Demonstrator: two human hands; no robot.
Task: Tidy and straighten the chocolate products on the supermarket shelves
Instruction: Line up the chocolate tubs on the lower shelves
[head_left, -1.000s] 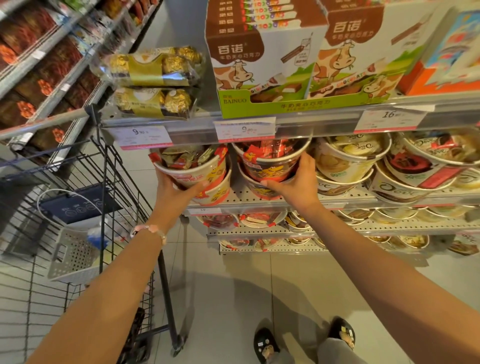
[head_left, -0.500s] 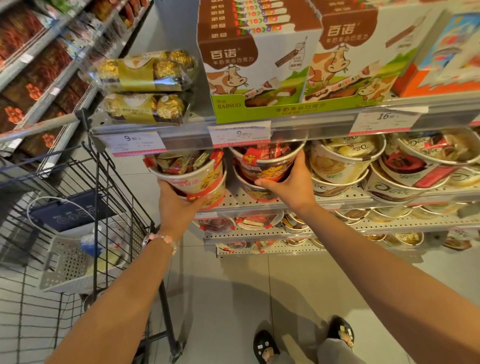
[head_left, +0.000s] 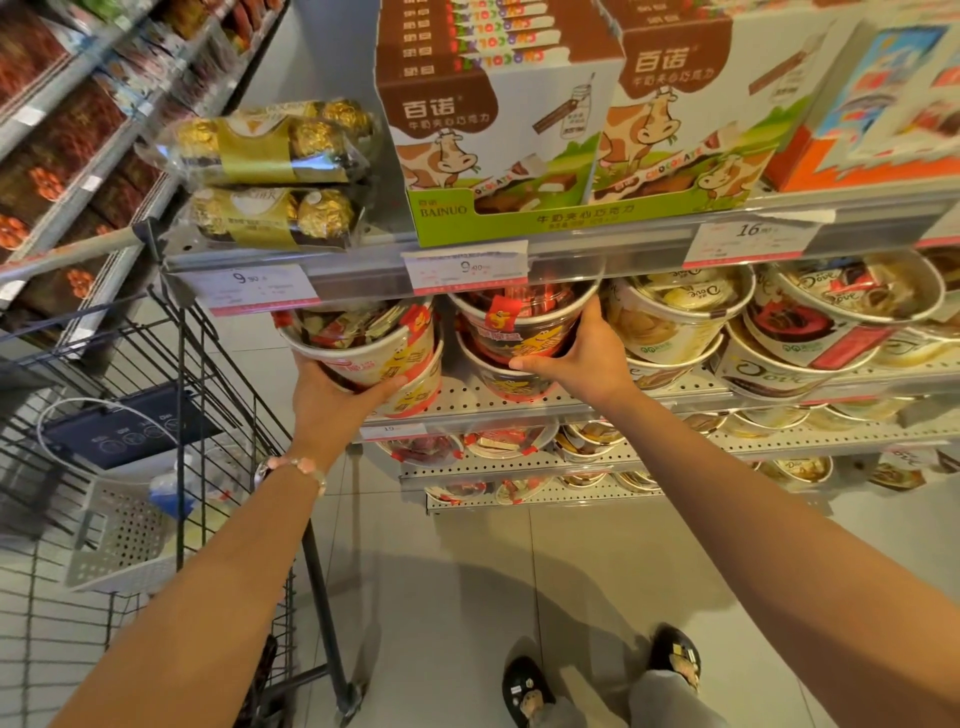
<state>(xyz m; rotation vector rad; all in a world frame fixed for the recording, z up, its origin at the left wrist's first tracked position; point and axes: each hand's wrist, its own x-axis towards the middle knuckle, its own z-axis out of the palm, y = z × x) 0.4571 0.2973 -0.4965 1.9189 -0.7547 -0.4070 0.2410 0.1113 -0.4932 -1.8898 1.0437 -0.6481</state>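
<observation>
- The left hand (head_left: 332, 397) cups the underside and side of a white paper tub with a clear lid and red-and-yellow print (head_left: 363, 345), fingers and thumb curled round its base; this tub sits tilted on top of a matching tub at the left end of the perforated grey metal shelf (head_left: 571, 400).
- The right hand (head_left: 576, 353) grips a dark red tub with a clear lid full of red-wrapped sweets (head_left: 519, 325), thumb below, fingers round its right side; this tub rests on another like it, just beside the white one.
- The two hands are apart, each clamped on its own tub.
- To the right on the same shelf stand stacked cream and brown tubs marked Dove (head_left: 675, 322), touching one another.
- On the shelf above lie two clear packs of gold-foil chocolate balls (head_left: 270, 176), one on the other, next to brown, white and green cardboard display boxes printed with cows (head_left: 493, 156).
- White price labels (head_left: 467, 270) hang on the shelf edge.
- A black wire shopping trolley (head_left: 156, 415) stands at the left, near the shelf end.
</observation>
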